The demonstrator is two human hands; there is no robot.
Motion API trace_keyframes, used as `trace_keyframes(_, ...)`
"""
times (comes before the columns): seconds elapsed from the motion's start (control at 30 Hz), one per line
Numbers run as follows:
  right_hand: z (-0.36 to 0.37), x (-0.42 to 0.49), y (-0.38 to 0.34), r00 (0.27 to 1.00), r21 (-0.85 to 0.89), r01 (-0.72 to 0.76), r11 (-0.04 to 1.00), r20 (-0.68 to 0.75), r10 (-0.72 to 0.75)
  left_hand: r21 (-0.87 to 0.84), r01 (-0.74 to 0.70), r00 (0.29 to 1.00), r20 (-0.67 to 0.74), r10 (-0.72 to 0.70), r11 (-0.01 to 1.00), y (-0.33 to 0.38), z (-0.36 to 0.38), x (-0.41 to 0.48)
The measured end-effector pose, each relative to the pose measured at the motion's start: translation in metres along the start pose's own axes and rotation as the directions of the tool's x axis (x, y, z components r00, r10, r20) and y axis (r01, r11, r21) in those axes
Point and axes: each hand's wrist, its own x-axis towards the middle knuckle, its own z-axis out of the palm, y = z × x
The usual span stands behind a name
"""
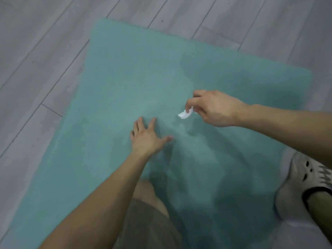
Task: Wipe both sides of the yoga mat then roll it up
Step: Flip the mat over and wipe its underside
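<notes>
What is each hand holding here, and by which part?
The right hand pinches a small white wipe by its upper end. The left hand holds nothing, lying flat on the yoga mat.

Grey plank floor (45,51) (white clog (292,191))

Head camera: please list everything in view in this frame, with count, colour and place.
mat: one, teal, spread flat on the floor, filling the middle of the view.
wipe: one, white, crumpled, over the middle of the mat.
floor: grey planks, around the mat.
shoe: one, pale grey with holes, lower right at the mat's edge.
shorts: one pair, khaki, bottom centre.
knee: one, bare, bottom centre over the mat.
left hand: one, flat on the mat, fingers spread.
right hand: one, right of centre, pinching the wipe.
</notes>
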Motion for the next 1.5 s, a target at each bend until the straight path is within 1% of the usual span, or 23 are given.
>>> trace_keyframes(0.07, 0.008, -0.033, 0.015, 0.997, 0.052, -0.064, 0.997, -0.041, 0.066, -0.017, 0.049, 0.981, 0.188, -0.045, 0.999, 0.035, 0.029, -0.024)
trace_keyframes(0.1, 0.012, -0.047, 0.023, 0.994, 0.074, -0.093, 0.993, -0.053, 0.097, -0.022, 0.074, 0.972, 0.226, -0.067, 0.997, 0.046, 0.04, -0.03)
trace_keyframes(0.2, 0.019, -0.08, 0.049, 0.983, 0.088, -0.166, 0.982, -0.059, 0.172, -0.02, 0.144, 0.966, 0.219, -0.136, 0.989, 0.059, 0.055, -0.031)
trace_keyframes(0.27, 0.018, -0.093, 0.066, 0.967, 0.109, -0.218, 0.97, -0.108, 0.23, -0.016, 0.183, 0.96, 0.22, -0.175, 0.983, 0.06, 0.057, -0.027)
trace_keyframes(0.47, 0.026, -0.102, 0.108, 0.894, 0.211, -0.337, 0.917, -0.232, 0.382, 0.056, 0.21, 0.949, 0.227, -0.218, 0.976, 0.065, 0.054, -0.026)
trace_keyframes(0.53, 0.039, -0.1, 0.117, 0.886, 0.205, -0.36, 0.91, -0.229, 0.402, 0.07, 0.21, 0.945, 0.242, -0.22, 0.975, 0.065, 0.053, -0.026)
trace_keyframes(0.67, 0.061, -0.101, 0.114, 0.911, 0.175, -0.347, 0.922, -0.172, 0.375, 0.053, 0.189, 0.942, 0.274, -0.196, 0.981, 0.064, 0.052, -0.027)
trace_keyframes(0.77, 0.082, -0.105, 0.108, 0.911, 0.134, -0.338, 0.932, -0.201, 0.359, 0.052, 0.182, 0.943, 0.275, -0.189, 0.982, 0.065, 0.051, -0.028)
trace_keyframes(0.9, 0.111, -0.106, 0.112, 0.834, 0.124, -0.44, 0.889, -0.311, 0.456, 0.055, 0.18, 0.941, 0.28, -0.188, 0.982, 0.066, 0.049, -0.031)
trace_keyframes(0.97, 0.126, -0.106, 0.112, 0.816, 0.139, -0.489, 0.861, -0.275, 0.508, 0.044, 0.172, 0.946, 0.272, -0.178, 0.984, 0.066, 0.049, -0.032)
trace_keyframes(1.03, 0.139, -0.104, 0.098, 0.855, 0.179, -0.456, 0.872, -0.184, 0.485, 0.041, 0.164, 0.949, 0.265, -0.169, 0.986, 0.065, 0.049, -0.033)
trace_keyframes(1.1, 0.149, -0.102, 0.076, 0.945, 0.188, -0.311, 0.932, -0.047, 0.324, 0.037, 0.161, 0.952, 0.258, -0.165, 0.986, 0.065, 0.049, -0.032)
trace_keyframes(1.13, 0.151, -0.104, 0.065, 0.97, 0.193, -0.242, 0.951, 0.055, 0.235, 0.033, 0.159, 0.953, 0.255, -0.162, 0.987, 0.065, 0.049, -0.032)
trace_keyframes(1.17, 0.149, -0.106, 0.063, 0.976, 0.185, -0.199, 0.963, 0.128, 0.177, 0.031, 0.154, 0.954, 0.256, -0.156, 0.988, 0.065, 0.049, -0.033)
trace_keyframes(1.2, 0.143, -0.104, 0.071, 0.977, 0.156, -0.193, 0.969, 0.123, 0.175, 0.032, 0.151, 0.954, 0.256, -0.154, 0.988, 0.064, 0.05, -0.032)
trace_keyframes(1.23, 0.133, -0.102, 0.086, 0.97, 0.132, -0.242, 0.961, 0.052, 0.238, 0.036, 0.153, 0.953, 0.258, -0.157, 0.988, 0.064, 0.05, -0.032)
trace_keyframes(1.27, 0.119, -0.101, 0.107, 0.931, 0.127, -0.348, 0.929, -0.069, 0.358, 0.04, 0.156, 0.952, 0.259, -0.161, 0.987, 0.064, 0.05, -0.031)
trace_keyframes(1.3, 0.105, -0.104, 0.13, 0.845, 0.133, -0.473, 0.871, -0.211, 0.491, 0.041, 0.159, 0.951, 0.261, -0.164, 0.986, 0.065, 0.05, -0.031)
trace_keyframes(1.33, 0.095, -0.112, 0.15, 0.738, 0.169, -0.579, 0.798, -0.309, 0.6, 0.042, 0.159, 0.951, 0.263, -0.164, 0.986, 0.065, 0.049, -0.032)
trace_keyframes(1.37, 0.091, -0.121, 0.162, 0.666, 0.192, -0.639, 0.744, -0.345, 0.661, 0.043, 0.156, 0.951, 0.264, -0.162, 0.987, 0.065, 0.049, -0.032)
trace_keyframes(1.4, 0.094, -0.128, 0.166, 0.669, 0.166, -0.662, 0.731, -0.311, 0.676, 0.044, 0.153, 0.951, 0.266, -0.159, 0.987, 0.065, 0.048, -0.032)
trace_keyframes(1.43, 0.101, -0.133, 0.162, 0.727, 0.112, -0.644, 0.757, -0.222, 0.65, 0.041, 0.15, 0.951, 0.267, -0.156, 0.988, 0.065, 0.048, -0.033)
trace_keyframes(1.5, 0.122, -0.138, 0.136, 0.853, 0.066, -0.521, 0.851, 0.007, 0.522, 0.032, 0.145, 0.954, 0.262, -0.148, 0.989, 0.064, 0.048, -0.033)
